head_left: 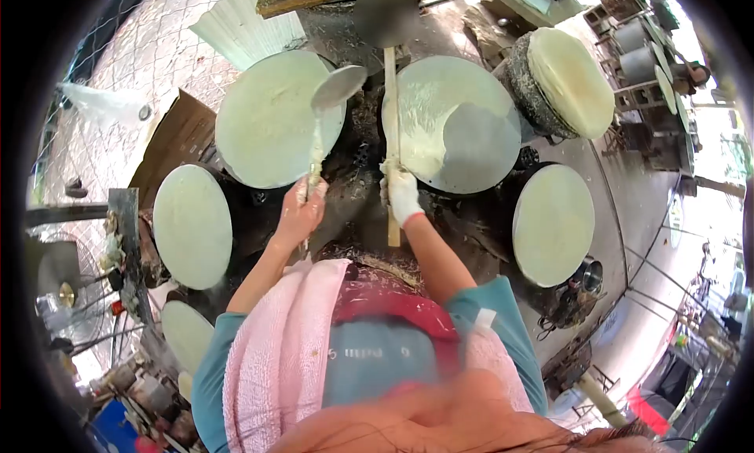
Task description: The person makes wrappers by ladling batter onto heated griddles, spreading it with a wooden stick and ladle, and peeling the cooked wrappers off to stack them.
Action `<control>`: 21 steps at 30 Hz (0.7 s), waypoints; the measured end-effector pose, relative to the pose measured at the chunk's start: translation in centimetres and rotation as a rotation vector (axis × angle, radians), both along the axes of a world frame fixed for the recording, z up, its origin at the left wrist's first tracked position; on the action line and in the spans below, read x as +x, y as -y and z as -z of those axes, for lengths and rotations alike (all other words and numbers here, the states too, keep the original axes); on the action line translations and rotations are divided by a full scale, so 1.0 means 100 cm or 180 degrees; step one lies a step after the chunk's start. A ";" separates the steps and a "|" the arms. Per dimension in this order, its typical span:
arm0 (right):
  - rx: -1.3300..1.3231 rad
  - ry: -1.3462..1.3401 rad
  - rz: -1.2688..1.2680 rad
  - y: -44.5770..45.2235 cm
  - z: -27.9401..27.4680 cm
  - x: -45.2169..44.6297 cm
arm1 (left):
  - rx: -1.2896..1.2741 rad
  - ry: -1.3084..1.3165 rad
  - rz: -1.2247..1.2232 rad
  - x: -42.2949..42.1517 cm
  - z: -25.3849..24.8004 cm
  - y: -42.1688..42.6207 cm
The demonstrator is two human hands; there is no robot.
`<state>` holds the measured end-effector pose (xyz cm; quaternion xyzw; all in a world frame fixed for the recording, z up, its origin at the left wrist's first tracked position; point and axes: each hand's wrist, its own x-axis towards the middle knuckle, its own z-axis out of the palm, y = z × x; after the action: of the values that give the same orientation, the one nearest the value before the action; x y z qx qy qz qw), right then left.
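My bare left hand (303,210) is closed round the batter-smeared handle of a ladle (340,87). Its bowl hangs over the right edge of a round griddle (275,123) coated with pale batter. In a white glove, my right hand (403,195) grips a long wooden-handled tool (391,100). A dark, blurred disc (385,15) shows at its far end; whether the two are joined is unclear. Beside the handle, on the right, lies another round griddle (416,84) with streaked batter and a smooth grey round patch, perhaps bare surface or shadow.
More pale round tops stand at the left (193,227) and right (554,225). At the back right, a pale domed sheet (572,82) covers a dark drum. A cardboard sheet (174,143) leans at the left. A pink towel (275,335) hangs over my front.
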<state>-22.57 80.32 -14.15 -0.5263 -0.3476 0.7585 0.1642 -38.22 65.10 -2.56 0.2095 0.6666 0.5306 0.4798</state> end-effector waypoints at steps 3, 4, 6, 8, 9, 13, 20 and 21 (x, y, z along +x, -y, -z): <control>0.1296 0.1294 0.0279 0.014 0.074 -0.003 | -0.0027 0.0317 -0.0214 -0.016 -0.002 0.022; 0.1378 0.1830 0.0297 0.018 0.051 0.010 | -0.0067 0.0411 -0.0250 -0.019 0.001 0.031; 0.0911 0.1995 0.0390 0.018 0.012 0.035 | -0.0135 0.0384 -0.0268 -0.022 0.013 0.047; 0.0717 0.1632 0.0766 0.014 0.041 0.072 | -0.0241 0.0376 -0.0312 -0.022 0.014 0.058; 0.0269 0.0905 0.1293 0.016 0.016 0.073 | -0.0191 0.0398 -0.0401 -0.020 0.012 0.059; 0.1087 0.0732 0.0402 0.022 0.035 0.079 | -0.0190 0.0193 -0.0602 -0.008 0.009 0.059; 0.1941 0.2661 -0.0356 -0.021 0.005 0.159 | -0.0164 -0.0022 -0.0728 0.047 -0.013 0.035; 0.1669 0.2466 -0.0321 -0.037 0.010 0.169 | -0.0180 -0.0056 -0.0747 0.057 -0.016 0.031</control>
<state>-5.68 84.06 -15.12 -0.6938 -0.5883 0.3998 0.1128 -32.52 62.02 -0.95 0.1210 0.7054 0.5622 0.4142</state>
